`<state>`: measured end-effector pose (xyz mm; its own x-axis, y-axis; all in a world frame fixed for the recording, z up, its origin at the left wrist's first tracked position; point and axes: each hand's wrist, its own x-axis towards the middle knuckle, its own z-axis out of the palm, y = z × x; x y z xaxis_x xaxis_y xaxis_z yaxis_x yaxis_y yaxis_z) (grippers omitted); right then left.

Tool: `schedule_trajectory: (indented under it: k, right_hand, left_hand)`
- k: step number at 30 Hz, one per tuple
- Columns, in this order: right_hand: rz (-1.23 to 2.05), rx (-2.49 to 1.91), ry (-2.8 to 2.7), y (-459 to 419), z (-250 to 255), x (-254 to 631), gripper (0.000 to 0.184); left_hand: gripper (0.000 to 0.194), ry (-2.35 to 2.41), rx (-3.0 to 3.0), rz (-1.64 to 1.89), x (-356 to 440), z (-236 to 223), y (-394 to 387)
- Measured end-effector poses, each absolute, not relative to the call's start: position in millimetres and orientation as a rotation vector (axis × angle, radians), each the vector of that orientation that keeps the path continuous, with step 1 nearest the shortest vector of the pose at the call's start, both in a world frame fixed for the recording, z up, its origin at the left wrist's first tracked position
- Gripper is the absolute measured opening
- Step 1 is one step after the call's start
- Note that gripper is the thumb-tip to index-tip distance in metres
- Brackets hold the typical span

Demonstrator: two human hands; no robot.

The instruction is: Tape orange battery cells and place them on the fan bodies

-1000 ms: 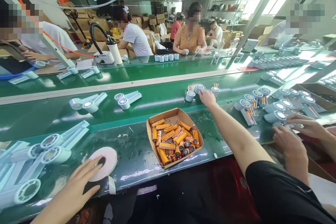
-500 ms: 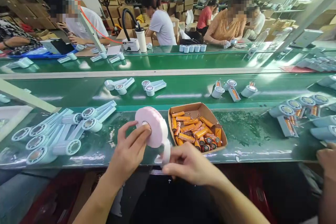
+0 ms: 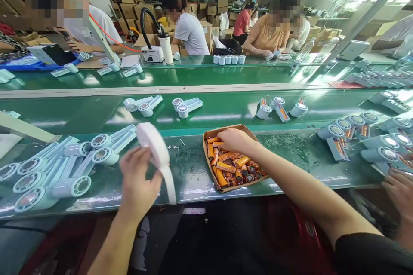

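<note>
In the head view, your left hand (image 3: 140, 178) grips the white tape roll (image 3: 153, 142) near the tabletop's (image 3: 190, 167) front edge, its loose strip (image 3: 169, 184) hanging; your right hand (image 3: 237, 141) reaches into the cardboard tray (image 3: 230, 187) of orange cells (image 3: 226, 166), near this edge also; its fingertips are hidden, so I cannot tell if they hold something.

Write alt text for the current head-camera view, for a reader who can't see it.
A person's left hand holds up a roll of white tape with a loose strip hanging down, while the right hand reaches into a cardboard box of orange-wrapped cylindrical batteries. Pale blue housings lie clustered on the green bench at left; several people are across it.
</note>
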<state>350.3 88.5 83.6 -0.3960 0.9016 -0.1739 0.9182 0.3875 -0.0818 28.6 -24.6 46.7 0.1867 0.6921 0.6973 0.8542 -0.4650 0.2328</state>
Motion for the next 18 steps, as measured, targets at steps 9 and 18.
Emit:
schedule_trajectory:
  k: [9,18]
  right_hand:
    - [-1.189,2.025,2.877,88.3,79.8,390.7,0.046]
    - [-2.692,1.956,2.908,4.8,86.0,366.4,0.044]
  left_hand:
    - [0.050,-1.491,-2.417,-0.970,87.9,47.1,-26.2]
    - [0.048,-1.236,-2.596,-0.926,94.3,55.0,-40.6]
